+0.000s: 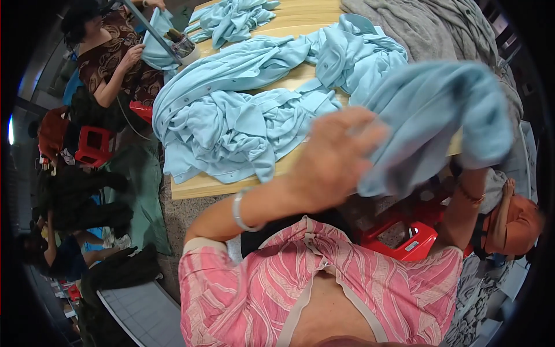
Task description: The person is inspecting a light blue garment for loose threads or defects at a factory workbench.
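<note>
A light blue knit garment (428,115) hangs in the air over the table's right front corner, blurred by motion. My right forearm (466,202) rises into it, and the cloth covers the hand, so its fingers are hidden. Beside the garment's left edge is my left hand (341,156), smeared by motion; its fingers are close to the cloth, but whether they grip it cannot be made out. Several more light blue garments with buttons (231,124) lie in a loose heap on the wooden table (283,168) in front of me.
Grey fabric (422,29) is piled at the far right. More blue cloth (234,20) lies at the back, near a tub of tools (186,49). A person (110,63) handles blue cloth at far left. Red stools (94,146) and other people are around; one red stool (404,240) is beside me.
</note>
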The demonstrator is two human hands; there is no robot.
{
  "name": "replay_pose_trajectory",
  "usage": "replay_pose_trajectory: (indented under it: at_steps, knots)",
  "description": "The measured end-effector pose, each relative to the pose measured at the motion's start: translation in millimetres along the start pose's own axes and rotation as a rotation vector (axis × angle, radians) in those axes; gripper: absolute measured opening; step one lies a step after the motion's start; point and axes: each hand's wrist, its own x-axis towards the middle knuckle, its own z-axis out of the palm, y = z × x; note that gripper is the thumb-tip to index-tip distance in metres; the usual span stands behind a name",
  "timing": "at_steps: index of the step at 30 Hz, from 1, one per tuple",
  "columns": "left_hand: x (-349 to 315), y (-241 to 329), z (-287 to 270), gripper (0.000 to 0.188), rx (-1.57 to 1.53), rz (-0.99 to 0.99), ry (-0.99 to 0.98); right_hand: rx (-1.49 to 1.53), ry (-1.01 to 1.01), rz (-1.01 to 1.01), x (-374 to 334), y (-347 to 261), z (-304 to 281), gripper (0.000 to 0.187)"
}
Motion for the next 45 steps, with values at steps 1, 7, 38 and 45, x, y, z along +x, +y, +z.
replay_pose_trajectory:
  at_steps: [1, 7, 38, 45]
  knots:
    - [-7, -19, -14, 0.051, 0.090, -0.090, -0.034, -0.193, 0.146, -0.041, 25, 7, -11, 0.037]
    - [-21, -152, -85, 0.054, 0.515, -0.356, -0.128, 0.826, 0.287, 0.381, 102, 54, 21, 0.032]
    - [78, -83, -212, 0.022, -0.391, -0.035, -0.196, 1.203, -0.757, -0.194, 99, -250, 167, 0.053]
    - [81, -12, -265, 0.021, -0.519, -0.162, 0.119, 0.464, -0.778, -0.024, 78, -256, 209, 0.033]
